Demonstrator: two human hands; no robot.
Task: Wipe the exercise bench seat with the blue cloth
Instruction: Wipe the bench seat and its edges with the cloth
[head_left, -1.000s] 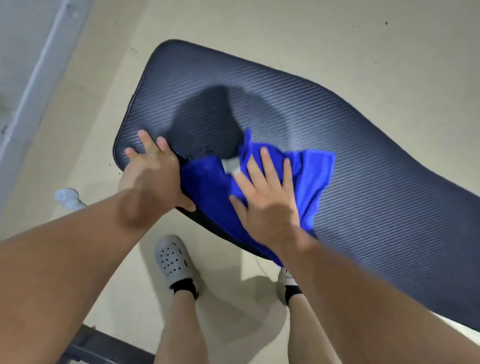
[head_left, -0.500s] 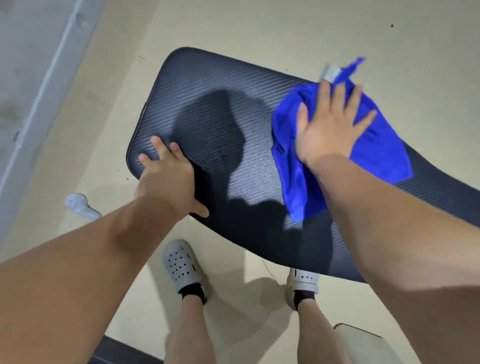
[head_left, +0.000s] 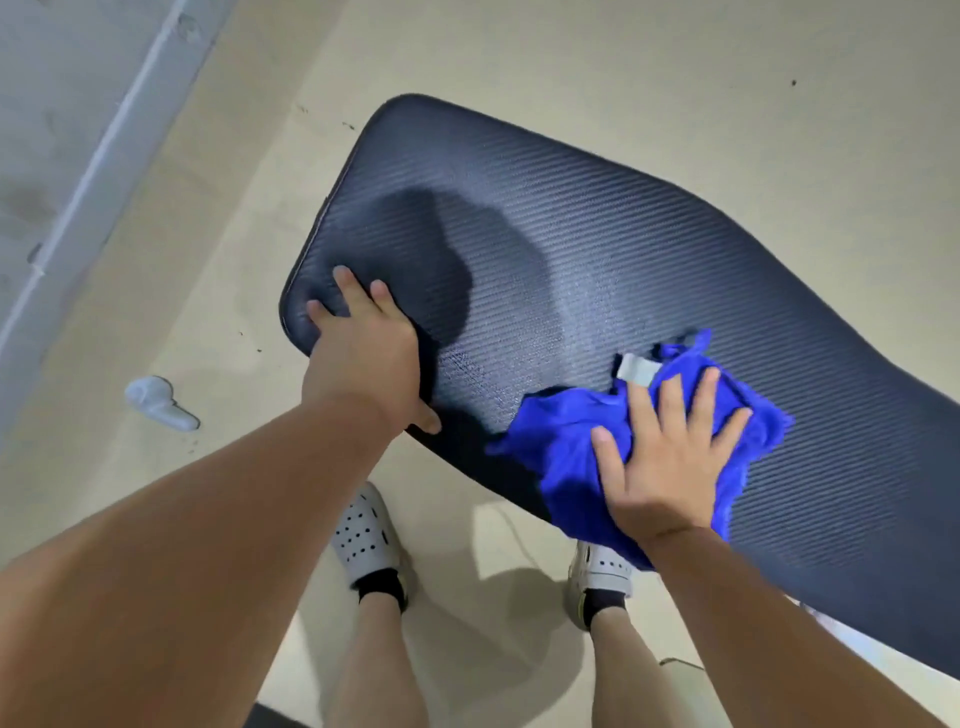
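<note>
Bunching is the risk — the blue cloth (head_left: 566, 457) lies crumpled at the near edge of the exercise bench seat (head_left: 623, 234), one fold hanging over, and a careless pull could drag it off. The right hand (head_left: 670, 457) presses it flat, fingers spread; the left hand (head_left: 363, 353) braces the seat's end, fingers straight, holding nothing.

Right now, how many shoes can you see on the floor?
2. The left shoe stands below the bench, in full view; the right shoe is partly hidden by the hanging blue cloth.
</note>
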